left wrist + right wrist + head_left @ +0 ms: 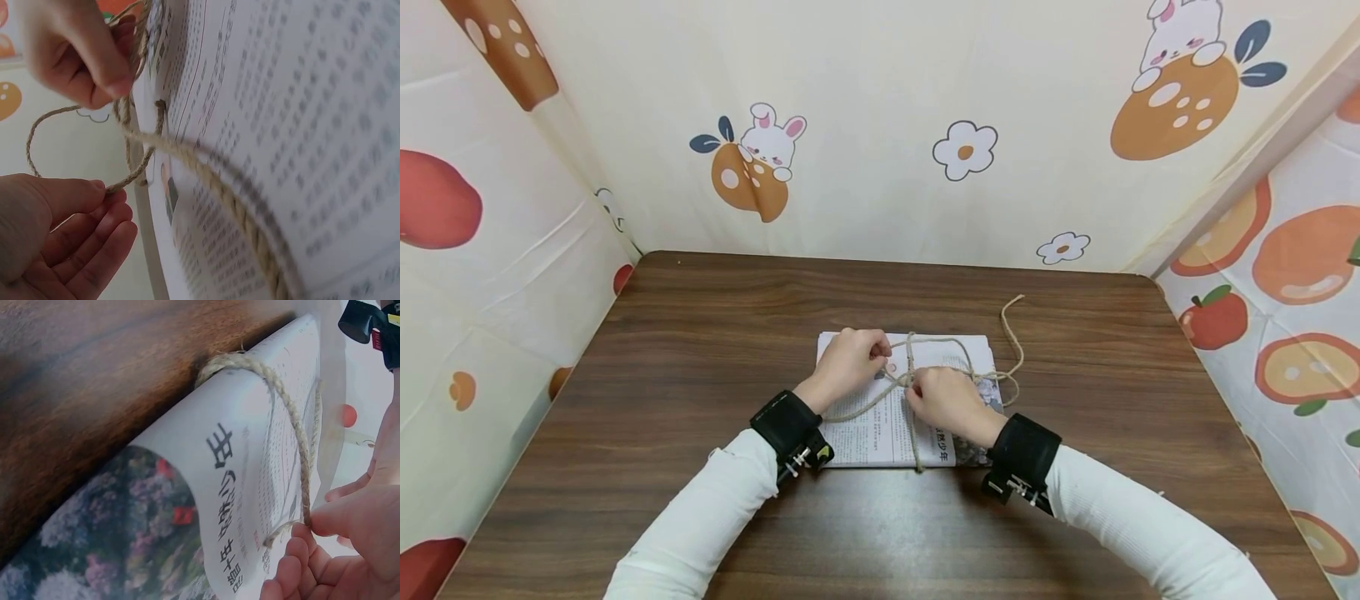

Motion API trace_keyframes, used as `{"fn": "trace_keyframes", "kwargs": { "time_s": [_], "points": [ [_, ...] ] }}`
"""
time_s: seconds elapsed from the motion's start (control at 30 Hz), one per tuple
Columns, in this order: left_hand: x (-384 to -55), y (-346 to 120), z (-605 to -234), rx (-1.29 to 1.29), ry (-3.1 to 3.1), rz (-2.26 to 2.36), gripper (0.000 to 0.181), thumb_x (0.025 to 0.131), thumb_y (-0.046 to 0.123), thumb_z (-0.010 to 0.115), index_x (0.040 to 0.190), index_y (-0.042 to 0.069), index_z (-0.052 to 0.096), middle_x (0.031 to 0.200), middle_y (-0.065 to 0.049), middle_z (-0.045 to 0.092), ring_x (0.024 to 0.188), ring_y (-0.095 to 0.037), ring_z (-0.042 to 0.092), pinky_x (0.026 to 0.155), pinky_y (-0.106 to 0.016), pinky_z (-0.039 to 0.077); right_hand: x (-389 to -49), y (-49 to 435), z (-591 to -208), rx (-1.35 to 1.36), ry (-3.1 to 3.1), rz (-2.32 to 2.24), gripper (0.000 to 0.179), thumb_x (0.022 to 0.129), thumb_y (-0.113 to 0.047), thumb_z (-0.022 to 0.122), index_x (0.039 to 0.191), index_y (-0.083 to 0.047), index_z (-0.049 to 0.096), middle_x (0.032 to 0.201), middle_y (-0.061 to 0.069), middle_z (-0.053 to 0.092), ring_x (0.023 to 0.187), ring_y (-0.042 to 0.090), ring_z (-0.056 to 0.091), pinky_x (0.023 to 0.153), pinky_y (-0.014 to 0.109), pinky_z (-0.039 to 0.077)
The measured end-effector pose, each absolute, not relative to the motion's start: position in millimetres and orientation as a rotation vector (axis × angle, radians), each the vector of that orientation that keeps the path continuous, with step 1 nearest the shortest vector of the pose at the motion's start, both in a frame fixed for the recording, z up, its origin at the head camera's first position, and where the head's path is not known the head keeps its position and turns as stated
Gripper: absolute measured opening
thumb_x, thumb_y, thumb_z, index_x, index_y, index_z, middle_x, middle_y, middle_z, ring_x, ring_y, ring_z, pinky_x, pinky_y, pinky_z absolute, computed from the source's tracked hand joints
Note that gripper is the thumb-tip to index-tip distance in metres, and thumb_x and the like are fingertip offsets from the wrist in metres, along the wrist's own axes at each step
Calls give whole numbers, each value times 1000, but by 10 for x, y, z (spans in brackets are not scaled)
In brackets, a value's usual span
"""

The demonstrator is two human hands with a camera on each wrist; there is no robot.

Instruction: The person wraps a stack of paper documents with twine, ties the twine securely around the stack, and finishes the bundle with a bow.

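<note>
Tan twine (244, 220) pinched by left hand (851, 360) at 10 o'clock, right hand (951, 400) at 3 | newspaper bundle (863, 446) beneath both, on desk (700, 350) | seemingly knotting; next move likely calls for steadying the crossing, drawing twine snug | right wrist view shows thumb pinch, hidden in head view

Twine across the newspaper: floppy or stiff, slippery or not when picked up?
The twine is probably floppy, as it bends into loose loops. It likely won't slip easily: its twisted strands look rough and hairy. Lifting it may tug the newspaper too, since it wraps over the edge.
</note>
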State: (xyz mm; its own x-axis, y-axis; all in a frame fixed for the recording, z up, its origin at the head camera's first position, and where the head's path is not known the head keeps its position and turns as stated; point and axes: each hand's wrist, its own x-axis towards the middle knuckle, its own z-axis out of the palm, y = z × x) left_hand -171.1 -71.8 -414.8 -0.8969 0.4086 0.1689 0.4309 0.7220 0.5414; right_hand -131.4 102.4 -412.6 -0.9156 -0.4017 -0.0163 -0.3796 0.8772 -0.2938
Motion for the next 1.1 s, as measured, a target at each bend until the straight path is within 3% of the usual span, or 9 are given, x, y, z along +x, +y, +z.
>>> {"fn": "trace_keyframes", "kwargs": {
  "time_s": [0.7, 0.93, 1.1],
  "points": [
    [-1624, -575, -4239, -785, -2927, -944, 7, 80, 7, 66, 78, 14, 66, 71, 4, 63, 62, -6, 55, 60, -23, 45, -1321, 1054, -4193, -629, 2984, -444, 35, 85, -17, 60, 55, -15, 41, 49, -5, 34, 43, 11, 35, 42, 25, 24],
    [-1623, -588, -4242, -773, -2932, -951, 7, 80, 6, 66, 79, 12, 66, 72, 3, 64, 63, -6, 56, 60, -23, 45, -1351, 1086, -4160, -635, 2988, -463, 14, 85, -18, 61, 73, -12, 57, 61, -2, 53, 50, 11, 47, 45, 27, 36],
    [-1634, -576, -4253, -780, -2928, -933, 9, 79, 6, 67, 75, 15, 65, 69, 5, 62, 61, -5, 54, 59, -23, 44, -1365, 1124, -4103, -665, 2992, -479, 8, 84, -16, 63, 81, -9, 62, 67, 0, 56, 53, 11, 49, 49, 27, 39]
  ]
}}
